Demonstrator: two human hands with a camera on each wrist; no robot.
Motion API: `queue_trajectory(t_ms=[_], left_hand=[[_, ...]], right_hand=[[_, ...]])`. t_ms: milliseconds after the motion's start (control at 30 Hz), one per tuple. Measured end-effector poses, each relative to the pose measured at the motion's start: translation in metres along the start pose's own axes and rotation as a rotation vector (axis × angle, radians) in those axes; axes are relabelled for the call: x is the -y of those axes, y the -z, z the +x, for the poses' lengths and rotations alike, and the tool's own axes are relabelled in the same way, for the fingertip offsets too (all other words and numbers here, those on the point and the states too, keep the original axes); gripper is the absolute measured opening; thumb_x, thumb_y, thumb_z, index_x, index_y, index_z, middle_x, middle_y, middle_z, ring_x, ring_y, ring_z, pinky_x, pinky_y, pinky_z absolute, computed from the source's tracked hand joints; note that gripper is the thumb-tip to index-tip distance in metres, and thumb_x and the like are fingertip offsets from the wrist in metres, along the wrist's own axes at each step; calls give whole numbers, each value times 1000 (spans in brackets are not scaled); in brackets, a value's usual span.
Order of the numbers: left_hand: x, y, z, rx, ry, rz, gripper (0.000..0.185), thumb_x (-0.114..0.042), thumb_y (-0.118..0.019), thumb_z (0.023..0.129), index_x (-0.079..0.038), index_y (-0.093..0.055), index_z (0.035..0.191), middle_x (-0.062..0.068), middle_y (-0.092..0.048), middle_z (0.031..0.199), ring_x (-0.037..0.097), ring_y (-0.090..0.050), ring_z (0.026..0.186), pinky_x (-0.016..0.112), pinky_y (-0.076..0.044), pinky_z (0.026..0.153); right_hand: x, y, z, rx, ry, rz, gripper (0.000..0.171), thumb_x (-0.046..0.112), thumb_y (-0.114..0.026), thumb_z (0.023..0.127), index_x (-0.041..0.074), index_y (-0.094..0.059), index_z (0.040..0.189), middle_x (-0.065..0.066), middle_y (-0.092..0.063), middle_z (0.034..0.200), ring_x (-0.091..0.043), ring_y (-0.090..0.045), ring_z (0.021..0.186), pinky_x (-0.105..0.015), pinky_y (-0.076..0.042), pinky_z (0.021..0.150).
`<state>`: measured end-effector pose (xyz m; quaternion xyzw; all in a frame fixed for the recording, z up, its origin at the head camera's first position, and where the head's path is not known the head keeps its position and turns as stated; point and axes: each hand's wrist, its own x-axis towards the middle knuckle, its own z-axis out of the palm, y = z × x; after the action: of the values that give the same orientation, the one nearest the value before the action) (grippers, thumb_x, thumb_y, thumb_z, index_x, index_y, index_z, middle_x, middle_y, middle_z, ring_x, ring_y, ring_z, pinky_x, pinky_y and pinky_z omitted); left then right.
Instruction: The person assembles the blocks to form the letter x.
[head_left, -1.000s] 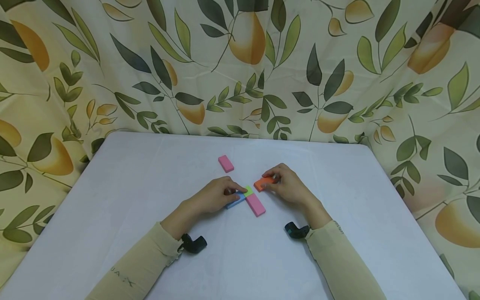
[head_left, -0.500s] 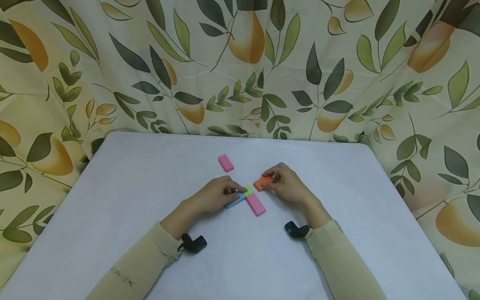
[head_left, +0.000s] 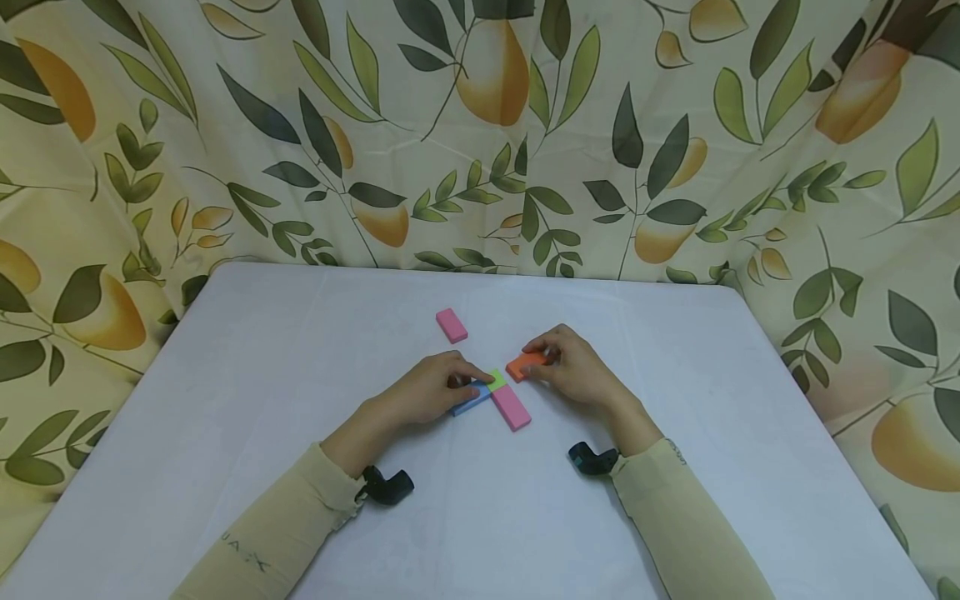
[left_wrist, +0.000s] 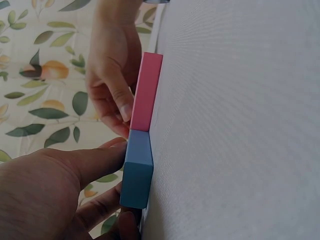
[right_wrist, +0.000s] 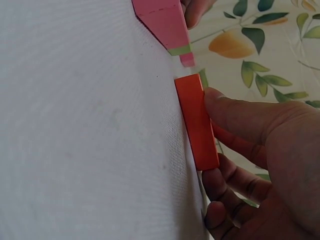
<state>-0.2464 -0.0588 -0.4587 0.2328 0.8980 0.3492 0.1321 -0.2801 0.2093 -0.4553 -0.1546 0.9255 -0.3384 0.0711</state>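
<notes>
On the white table (head_left: 285,367) my left hand (head_left: 467,381) pinches a blue block (head_left: 469,402), thumb on one long side and fingers on the other (left_wrist: 137,172). A green block (head_left: 497,380) and a pink block (head_left: 512,407) lie end to end against the blue one's tip; the pink one shows in the left wrist view (left_wrist: 146,92). My right hand (head_left: 538,360) pinches an orange block (head_left: 523,365) just right of the green one, thumb and fingers on its long edges (right_wrist: 197,120). The orange block lies flat on the table.
A second pink block (head_left: 452,325) lies alone farther back on the table. A leaf-and-pear patterned curtain (head_left: 480,133) hangs behind and around the table. Black wrist cameras (head_left: 386,486) sit at both cuffs.
</notes>
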Motion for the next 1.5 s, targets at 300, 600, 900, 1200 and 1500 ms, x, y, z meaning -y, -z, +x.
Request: queue_trajectory(t_ms=[300, 600, 900, 1200, 1500], left_hand=[[0, 0, 0, 1, -4, -2, 28, -30, -64, 93, -37, -68, 120, -14, -58, 102, 11, -53, 90, 28, -47, 76], [0, 0, -1, 1, -2, 2, 28, -30, -64, 93, -38, -68, 120, -13, -58, 101, 11, -53, 90, 27, -47, 76], [-1, 1, -1, 1, 3, 2, 28, -29, -64, 93, -38, -68, 120, -13, -58, 100, 11, -53, 89, 27, -47, 75], [-1, 1, -1, 0, 6, -4, 28, -29, -64, 93, -38, -68, 119, -12, -57, 98, 12, -53, 89, 28, -47, 75], [-1, 1, -1, 4, 13, -18, 28, -29, -65, 93, -38, -68, 119, -13, -57, 99, 12, -54, 89, 28, -47, 74]], right_hand=[[-1, 0, 0, 0, 9, 6, 28, 29, -77, 83, 22, -69, 108, 1, -55, 104, -19, -52, 94, -33, -44, 80], [-1, 0, 1, 3, 12, 11, 27, 26, -77, 83, 21, -69, 108, 1, -54, 104, -19, -52, 94, -33, -44, 80], [0, -1, 1, 8, 16, 14, 27, 28, -77, 83, 21, -70, 107, 1, -55, 103, -19, -52, 93, -33, -44, 80], [2, -1, 0, 18, 9, 10, 26, 27, -76, 84, 22, -69, 109, 1, -54, 104, -19, -51, 95, -33, -44, 80], [3, -1, 1, 24, 9, -11, 25, 25, -76, 84, 24, -70, 108, 2, -55, 106, -19, -50, 95, -33, -43, 81]])
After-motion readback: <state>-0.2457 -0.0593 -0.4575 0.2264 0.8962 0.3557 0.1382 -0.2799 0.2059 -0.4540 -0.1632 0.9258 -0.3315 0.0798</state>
